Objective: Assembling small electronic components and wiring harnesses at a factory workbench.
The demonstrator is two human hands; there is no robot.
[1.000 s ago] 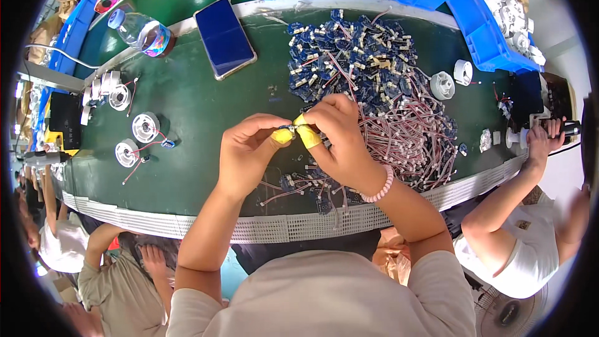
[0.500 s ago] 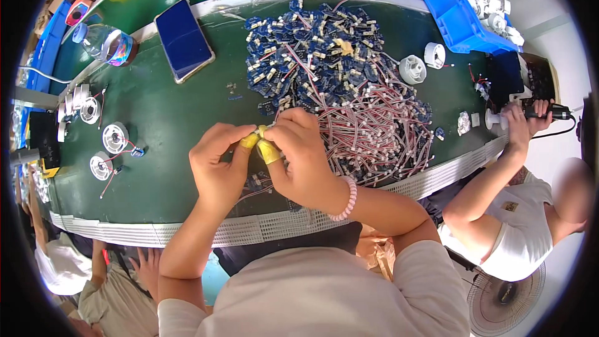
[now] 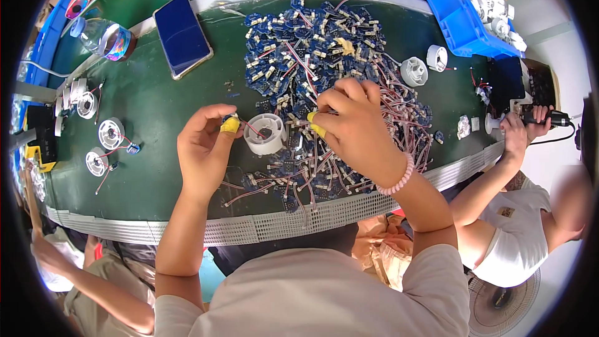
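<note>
My left hand (image 3: 206,150) pinches a small blue circuit board (image 3: 232,117) between thumb and finger, with yellow covers on the fingertips. From it, a red-and-white wire runs to a round white plastic housing (image 3: 265,145) standing on the table just right of this hand. My right hand (image 3: 359,131) hovers over the heap, its yellow-covered thumb and finger drawn close together; whether anything sits between them I cannot make out. Beneath and beyond it lies a big heap of blue circuit boards (image 3: 274,72) mixed with red-and-white connector cables (image 3: 405,109). More boards and cables lie near the front edge.
On the left stand wired white housings (image 3: 111,133), a phone (image 3: 182,37) and a plastic bottle (image 3: 106,39). Two white housings (image 3: 413,72) stand right of the heap. Blue bins (image 3: 462,22) line the back. At right, a co-worker's hands (image 3: 515,134) hold a corded tool (image 3: 549,115).
My hands have parted; the right has moved right over the heap, and the left slightly left with the circuit board. The white housing now shows between them.
</note>
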